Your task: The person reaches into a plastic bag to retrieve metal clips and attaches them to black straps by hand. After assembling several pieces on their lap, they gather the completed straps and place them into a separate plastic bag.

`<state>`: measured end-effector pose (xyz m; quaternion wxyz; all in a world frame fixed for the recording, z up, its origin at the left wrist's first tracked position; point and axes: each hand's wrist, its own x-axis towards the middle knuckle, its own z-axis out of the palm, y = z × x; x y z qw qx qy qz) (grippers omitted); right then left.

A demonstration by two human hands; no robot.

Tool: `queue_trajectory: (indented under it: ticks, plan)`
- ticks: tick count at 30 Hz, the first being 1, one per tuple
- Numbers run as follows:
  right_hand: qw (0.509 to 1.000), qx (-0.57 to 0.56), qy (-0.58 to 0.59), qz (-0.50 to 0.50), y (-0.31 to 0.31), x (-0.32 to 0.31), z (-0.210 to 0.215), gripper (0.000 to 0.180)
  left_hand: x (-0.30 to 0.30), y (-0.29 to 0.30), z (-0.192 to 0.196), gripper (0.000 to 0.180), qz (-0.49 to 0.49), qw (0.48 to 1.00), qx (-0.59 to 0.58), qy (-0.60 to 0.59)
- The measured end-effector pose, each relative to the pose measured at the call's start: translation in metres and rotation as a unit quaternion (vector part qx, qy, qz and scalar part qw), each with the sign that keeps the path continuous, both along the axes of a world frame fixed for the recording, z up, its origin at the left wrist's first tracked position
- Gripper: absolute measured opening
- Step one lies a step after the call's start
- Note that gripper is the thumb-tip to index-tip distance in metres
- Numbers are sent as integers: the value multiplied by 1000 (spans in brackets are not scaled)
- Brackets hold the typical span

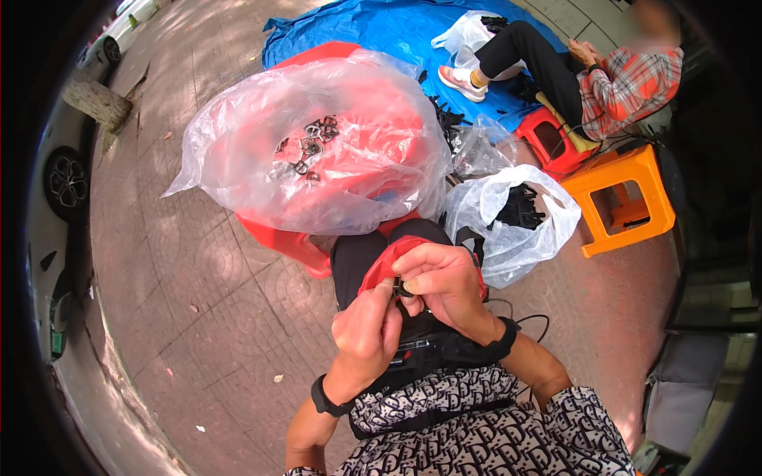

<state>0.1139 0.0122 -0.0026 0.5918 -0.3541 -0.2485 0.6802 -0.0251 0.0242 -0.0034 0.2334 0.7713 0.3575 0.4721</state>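
Over my lap, my left hand (pixel 367 327) and my right hand (pixel 446 287) meet with fingertips pinched together. Between them is a small black buckle-like piece (pixel 398 287) with a light glint; the fingers cover much of it. Both hands appear to grip this same piece. A red cloth or bag (pixel 381 266) lies across my knees beneath the hands. Ahead, several small dark metal rings or buckles (pixel 311 147) rest on a clear plastic sheet or bag (pixel 230 151), which covers a red plastic stool or table (pixel 290 242).
Right of my knees stands a white plastic bag (pixel 484 258) of black pieces (pixel 520 208). Beyond it are an orange stool (pixel 663 198), a red stool (pixel 540 131) with a seated person (pixel 635 87), and a blue tarp (pixel 357 28). Parked cars (pixel 48 262) line the left.
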Motion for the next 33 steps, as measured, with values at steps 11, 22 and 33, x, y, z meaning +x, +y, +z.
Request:
queue_trajectory:
  ticks: [11, 22, 33]
  plan:
    - [999, 23, -14, 27, -2, 25, 7, 22, 20, 3, 6, 31, -31, 997, 50, 56]
    - [990, 14, -114, 82, 4, 49, 11, 20, 32, -5, 11, 24, -68, 996, -55, 33]
    - [852, 274, -435, -96, -4, 55, -11, 17, 46, -25, -2, 9, -133, 858, -480, -126]
